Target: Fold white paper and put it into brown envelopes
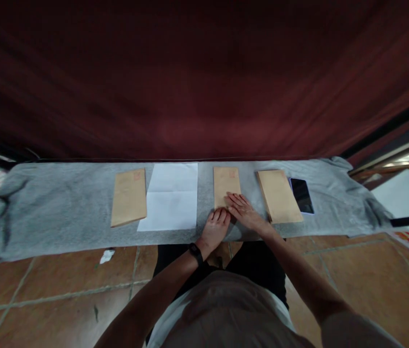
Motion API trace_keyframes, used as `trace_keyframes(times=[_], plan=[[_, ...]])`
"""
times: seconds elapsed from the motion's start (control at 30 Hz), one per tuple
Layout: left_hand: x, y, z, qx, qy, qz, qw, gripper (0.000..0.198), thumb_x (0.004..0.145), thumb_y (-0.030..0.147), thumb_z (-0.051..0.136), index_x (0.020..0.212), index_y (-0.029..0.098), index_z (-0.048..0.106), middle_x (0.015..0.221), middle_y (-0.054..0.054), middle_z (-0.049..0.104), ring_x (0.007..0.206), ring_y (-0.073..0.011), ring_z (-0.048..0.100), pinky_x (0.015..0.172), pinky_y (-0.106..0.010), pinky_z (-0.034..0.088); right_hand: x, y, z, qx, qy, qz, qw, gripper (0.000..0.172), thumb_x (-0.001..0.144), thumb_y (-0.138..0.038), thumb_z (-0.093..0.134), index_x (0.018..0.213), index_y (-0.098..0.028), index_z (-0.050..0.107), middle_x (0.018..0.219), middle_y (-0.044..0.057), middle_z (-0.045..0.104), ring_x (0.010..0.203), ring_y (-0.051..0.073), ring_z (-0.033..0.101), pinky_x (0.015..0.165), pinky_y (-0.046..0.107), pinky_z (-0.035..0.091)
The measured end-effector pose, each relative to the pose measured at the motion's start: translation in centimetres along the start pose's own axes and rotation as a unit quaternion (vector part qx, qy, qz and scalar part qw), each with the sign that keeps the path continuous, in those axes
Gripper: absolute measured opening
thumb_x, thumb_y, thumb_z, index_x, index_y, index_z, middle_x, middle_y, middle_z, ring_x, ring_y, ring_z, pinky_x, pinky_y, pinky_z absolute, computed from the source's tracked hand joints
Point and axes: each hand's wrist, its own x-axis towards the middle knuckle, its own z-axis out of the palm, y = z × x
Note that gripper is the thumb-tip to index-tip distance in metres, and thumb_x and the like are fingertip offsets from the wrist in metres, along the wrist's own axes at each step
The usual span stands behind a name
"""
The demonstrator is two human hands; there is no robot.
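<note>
A brown paper envelope (225, 181) with a red print at its far end lies upright on the grey cloth in front of me. My right hand (243, 211) rests flat on its lower right part, fingers stretched out. At the envelope's near edge is my left hand (217, 227), its fingers bent and close together on that edge; the thumb is hidden. The two hands almost touch and cover the near end of the envelope. To the left lies an unfolded white sheet of paper (173, 208) with a crease across it.
Another brown envelope (130, 198) lies left of the sheet, slightly overlapping it. On the right, a stack of brown envelopes (280, 195) sits beside a dark-screened phone (302, 195). The narrow grey-covered table (63, 208) ends at a dark red curtain (190, 96).
</note>
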Motion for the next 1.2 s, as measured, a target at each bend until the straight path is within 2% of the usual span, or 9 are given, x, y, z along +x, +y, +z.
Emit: trace_keyframes(times=[0.13, 0.23, 0.33, 0.43, 0.57, 0.7, 0.9, 1.1, 1.2], plan=[[0.0, -0.3, 0.3, -0.013, 0.012, -0.005, 1.0, 0.027, 0.097, 0.013, 0.052, 0.121, 0.012, 0.064, 0.129, -0.014, 0.066, 0.122, -0.0253, 0.06, 0.102, -0.04, 0.05, -1.8, 0.1, 0.0, 0.056, 0.028, -0.02, 0.998, 0.045, 0.105, -0.039, 0.043, 0.145, -0.022, 0.055, 0.155, 0.01, 0.049, 0.146, 0.023, 0.043, 0.122, 0.05, 0.034], [0.2, -0.6, 0.2, -0.041, 0.027, -0.018, 0.999, 0.024, 0.096, 0.013, 0.054, 0.118, 0.013, 0.065, 0.124, -0.012, 0.069, 0.116, -0.0237, 0.063, 0.1, -0.038, 0.051, -2.7, 0.1, 0.4, 0.09, 0.075, -0.022, 0.993, 0.039, 0.105, -0.036, 0.045, 0.137, -0.02, 0.063, 0.145, 0.011, 0.06, 0.138, 0.023, 0.052, 0.118, 0.048, 0.04], [0.5, -0.7, -0.1, -0.065, 0.032, -0.038, 0.997, 0.021, 0.096, 0.012, 0.054, 0.112, 0.015, 0.066, 0.115, -0.01, 0.071, 0.108, -0.0228, 0.065, 0.095, -0.037, 0.052, -2.8, -0.2, 0.8, 0.104, 0.117, 0.003, 0.988, 0.034, 0.105, -0.031, 0.045, 0.127, -0.021, 0.069, 0.136, 0.01, 0.067, 0.13, 0.022, 0.059, 0.112, 0.046, 0.046], [0.9, -0.9, -0.3, -0.07, 0.027, -0.049, 0.996, 0.02, 0.096, 0.011, 0.053, 0.108, 0.018, 0.067, 0.107, -0.008, 0.072, 0.102, -0.0232, 0.066, 0.091, -0.037, 0.053, -2.4, -0.6, 1.0, 0.091, 0.128, 0.043, 0.987, 0.03, 0.103, -0.027, 0.047, 0.122, -0.024, 0.071, 0.131, 0.008, 0.07, 0.123, 0.023, 0.063, 0.107, 0.046, 0.05], [1.2, -1.1, -0.4, -0.073, 0.025, -0.062, 0.995, 0.019, 0.097, 0.013, 0.052, 0.106, 0.02, 0.067, 0.102, -0.007, 0.072, 0.1, -0.0237, 0.066, 0.089, -0.038, 0.053, -2.1, -1.3, 0.9, 0.057, 0.122, 0.071, 0.988, 0.033, 0.102, -0.024, 0.046, 0.127, -0.023, 0.068, 0.133, 0.009, 0.068, 0.124, 0.025, 0.063, 0.105, 0.047, 0.051], [1.2, -1.1, -0.2, -0.062, 0.021, -0.068, 0.996, 0.021, 0.095, 0.011, 0.052, 0.107, 0.019, 0.067, 0.107, -0.008, 0.072, 0.101, -0.0245, 0.065, 0.091, -0.039, 0.053, -2.8, -3.3, 1.5, 0.021, 0.139, 0.073, 0.987, 0.044, 0.102, -0.02, 0.04, 0.142, -0.02, 0.058, 0.143, 0.01, 0.061, 0.134, 0.026, 0.055, 0.115, 0.05, 0.043], [1.2, -0.8, -0.1, -0.062, 0.012, -0.068, 0.996, 0.025, 0.094, 0.011, 0.051, 0.112, 0.018, 0.067, 0.108, -0.009, 0.071, 0.103, -0.026, 0.064, 0.094, -0.041, 0.052, -4.7, -6.6, 2.8, -0.026, 0.128, 0.081, 0.988, 0.055, 0.103, -0.034, 0.045, 0.155, -0.015, 0.041, 0.155, 0.015, 0.048, 0.143, 0.029, 0.046, 0.121, 0.053, 0.036], [1.2, -0.5, -0.3, -0.051, 0.001, -0.091, 0.995, 0.026, 0.094, 0.009, 0.048, 0.108, 0.018, 0.068, 0.105, -0.01, 0.072, 0.105, -0.0267, 0.065, 0.096, -0.043, 0.052, -6.4, -5.9, 2.1, -0.045, 0.127, 0.091, 0.987, 0.056, 0.105, -0.033, 0.043, 0.159, -0.021, 0.032, 0.158, 0.011, 0.044, 0.144, 0.028, 0.045, 0.123, 0.053, 0.031], [2.0, 0.0, -0.1, -0.067, 0.005, -0.085, 0.994, 0.027, 0.096, 0.011, 0.046, 0.112, 0.017, 0.067, 0.115, -0.011, 0.071, 0.111, -0.0253, 0.064, 0.1, -0.042, 0.051, -6.6, -5.6, 2.1, -0.038, 0.128, 0.091, 0.987, 0.055, 0.105, -0.032, 0.043, 0.158, -0.022, 0.035, 0.158, 0.011, 0.044, 0.143, 0.028, 0.046, 0.122, 0.055, 0.032]])
